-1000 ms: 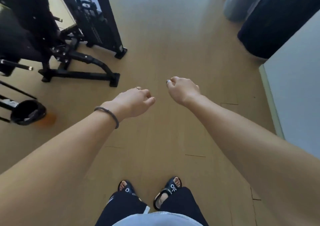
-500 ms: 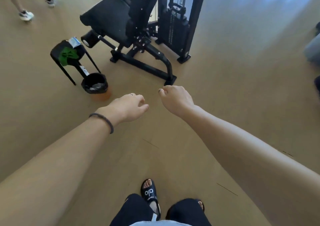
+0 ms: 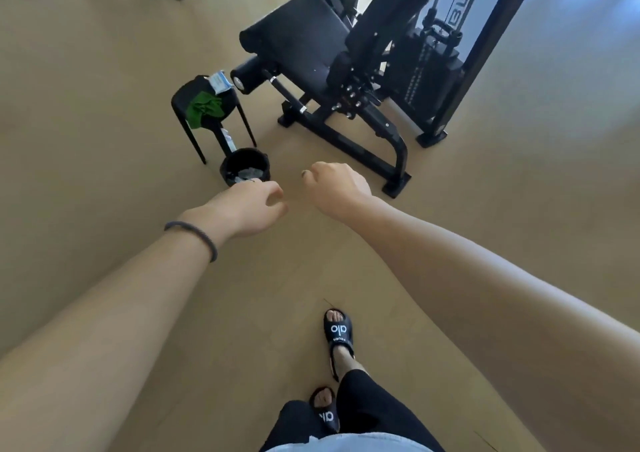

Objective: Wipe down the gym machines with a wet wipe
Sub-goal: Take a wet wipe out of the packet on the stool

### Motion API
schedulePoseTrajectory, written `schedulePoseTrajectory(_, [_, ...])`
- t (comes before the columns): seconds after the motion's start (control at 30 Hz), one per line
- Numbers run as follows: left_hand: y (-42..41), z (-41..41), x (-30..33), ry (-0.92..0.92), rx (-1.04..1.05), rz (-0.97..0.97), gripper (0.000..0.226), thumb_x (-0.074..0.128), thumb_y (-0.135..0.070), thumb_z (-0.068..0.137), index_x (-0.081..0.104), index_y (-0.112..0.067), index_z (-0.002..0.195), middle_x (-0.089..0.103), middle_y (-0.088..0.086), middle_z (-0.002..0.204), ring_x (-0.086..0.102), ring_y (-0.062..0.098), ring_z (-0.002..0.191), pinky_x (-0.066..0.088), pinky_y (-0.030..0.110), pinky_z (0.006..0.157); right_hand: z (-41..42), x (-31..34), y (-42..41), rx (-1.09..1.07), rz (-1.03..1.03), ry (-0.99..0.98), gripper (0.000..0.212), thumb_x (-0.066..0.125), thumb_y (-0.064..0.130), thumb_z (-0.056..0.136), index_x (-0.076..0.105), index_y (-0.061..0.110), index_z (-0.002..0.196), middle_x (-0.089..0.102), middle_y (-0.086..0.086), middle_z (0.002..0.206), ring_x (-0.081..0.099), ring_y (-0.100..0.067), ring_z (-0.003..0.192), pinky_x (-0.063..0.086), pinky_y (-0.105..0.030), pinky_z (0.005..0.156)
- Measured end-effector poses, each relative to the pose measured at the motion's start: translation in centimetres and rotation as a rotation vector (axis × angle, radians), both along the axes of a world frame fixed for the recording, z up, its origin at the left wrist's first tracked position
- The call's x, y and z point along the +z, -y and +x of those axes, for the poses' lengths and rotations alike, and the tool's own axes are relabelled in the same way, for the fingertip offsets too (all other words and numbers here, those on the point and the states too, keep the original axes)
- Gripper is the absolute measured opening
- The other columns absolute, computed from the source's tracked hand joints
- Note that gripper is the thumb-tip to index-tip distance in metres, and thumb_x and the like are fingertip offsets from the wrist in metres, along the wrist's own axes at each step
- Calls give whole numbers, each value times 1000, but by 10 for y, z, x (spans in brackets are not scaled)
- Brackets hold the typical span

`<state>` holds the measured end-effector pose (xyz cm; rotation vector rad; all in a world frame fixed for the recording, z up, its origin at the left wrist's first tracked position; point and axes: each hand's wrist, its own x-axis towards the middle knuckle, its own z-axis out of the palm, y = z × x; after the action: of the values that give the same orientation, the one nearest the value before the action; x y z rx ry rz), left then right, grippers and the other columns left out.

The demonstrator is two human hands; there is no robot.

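Hands empty: left hand [image 3: 247, 209] and right hand [image 3: 334, 187] loosely curled, gripping nothing. No wipe in hand yet; wipe pack [image 3: 220, 82] on black stool [image 3: 194, 97] beside gym machine [image 3: 304, 46]. Risks: clipping bin [image 3: 245, 167] or machine base bar [image 3: 396, 178] underfoot, grabbing green cloth [image 3: 203, 109] instead of wipe.

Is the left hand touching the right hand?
Apart. The head view shows bare floor between the left hand and the right hand.

Bare arms, dark wristband [image 3: 194, 238] (left wrist), black trousers [image 3: 374, 413], black slides [image 3: 338, 330]
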<state>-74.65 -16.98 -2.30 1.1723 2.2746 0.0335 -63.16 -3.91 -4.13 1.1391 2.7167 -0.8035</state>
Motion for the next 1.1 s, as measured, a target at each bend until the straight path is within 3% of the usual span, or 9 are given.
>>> schedulePoseTrajectory(0.17, [-20, -73, 11, 17, 115, 29, 46, 48, -43, 102, 46, -27, 146, 46, 8, 147, 44, 28, 134, 39, 37, 107, -95, -4, -38, 65, -50, -48, 32, 32, 34, 103, 57, 15, 97, 63, -6, 97, 60, -29, 89, 50, -40, 78])
schedulePoseTrajectory(0.33, [-28, -148, 9, 35, 259, 131, 52, 50, -39, 102, 39, -27, 151, 40, 8, 151, 41, 26, 137, 36, 32, 104, -187, -13, -60, 136, -45, -76, 27, 33, 33, 103, 52, 16, 98, 57, -6, 96, 57, -29, 88, 45, -39, 70])
schedulePoseTrajectory(0.5, [-28, -237, 1, 80, 321, 170, 51, 51, -36, 102, 39, -27, 151, 38, 5, 151, 42, 24, 136, 34, 29, 102, -286, -29, -62, 167, -42, -57, 31, 34, 35, 104, 58, 16, 110, 60, -7, 103, 60, -31, 97, 51, -43, 79])
schedulePoseTrajectory(0.67, [-18, -351, -19, 83, 282, 161, 52, 50, -37, 102, 37, -26, 152, 35, 4, 154, 40, 24, 138, 35, 33, 105, -391, -49, -46, 123, -57, -39, 38, 34, 33, 106, 56, 15, 131, 60, -12, 123, 57, -33, 113, 45, -40, 85])
schedulePoseTrajectory(0.87, [-5, -476, -27, 85, 205, 114, 51, 49, -38, 101, 37, -27, 150, 35, 3, 155, 40, 25, 138, 39, 42, 110, -490, -68, -33, 47, -73, 11, 29, 33, 33, 104, 53, 15, 95, 56, -7, 96, 55, -30, 90, 45, -40, 73])
schedulePoseTrajectory(1.1, [-46, -592, -39, 77, 107, 82, 55, 50, -38, 101, 36, -25, 152, 36, 4, 154, 40, 26, 138, 40, 43, 110, -595, -78, -59, -29, -108, -23, 29, 33, 33, 105, 56, 16, 112, 57, -6, 107, 56, -26, 96, 47, -40, 78])
